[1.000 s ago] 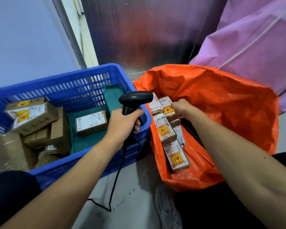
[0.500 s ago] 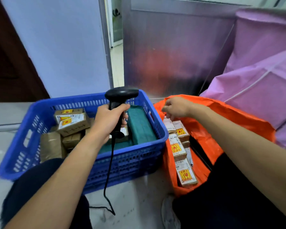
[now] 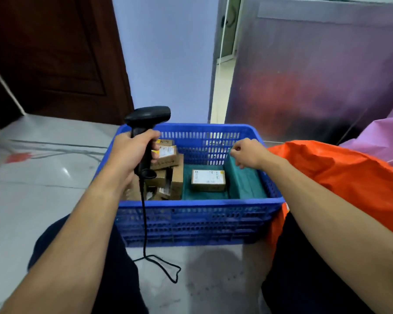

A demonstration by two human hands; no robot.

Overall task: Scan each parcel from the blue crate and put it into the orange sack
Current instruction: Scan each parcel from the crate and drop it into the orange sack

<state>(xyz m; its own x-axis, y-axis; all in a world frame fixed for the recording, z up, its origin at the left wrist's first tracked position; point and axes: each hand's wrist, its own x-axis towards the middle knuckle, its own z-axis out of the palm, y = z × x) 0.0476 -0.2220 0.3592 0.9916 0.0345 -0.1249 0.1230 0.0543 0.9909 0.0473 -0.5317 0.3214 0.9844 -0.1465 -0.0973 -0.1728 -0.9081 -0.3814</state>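
Note:
A blue crate (image 3: 197,214) stands on the floor in front of me. Several brown parcels (image 3: 168,155) are piled in its left half. One labelled parcel (image 3: 208,180) lies alone on the green liner (image 3: 245,184) in the middle. My left hand (image 3: 132,152) grips a black corded scanner (image 3: 148,118) upright above the crate's left side. Over the crate's right part hovers my right hand (image 3: 247,152), fingers loosely curled and holding nothing. The orange sack (image 3: 340,177) lies to the right of the crate; its inside is hidden.
The scanner's black cable (image 3: 157,261) hangs down to the pale tiled floor in front of the crate. A dark wooden door (image 3: 55,53) is at the back left, a metal panel (image 3: 315,75) behind the crate, and a purple sack (image 3: 386,132) at the far right.
My right hand has left the orange sack and moved left over the crate, holding nothing. The view has swung left and up, so the parcels inside the sack are out of sight.

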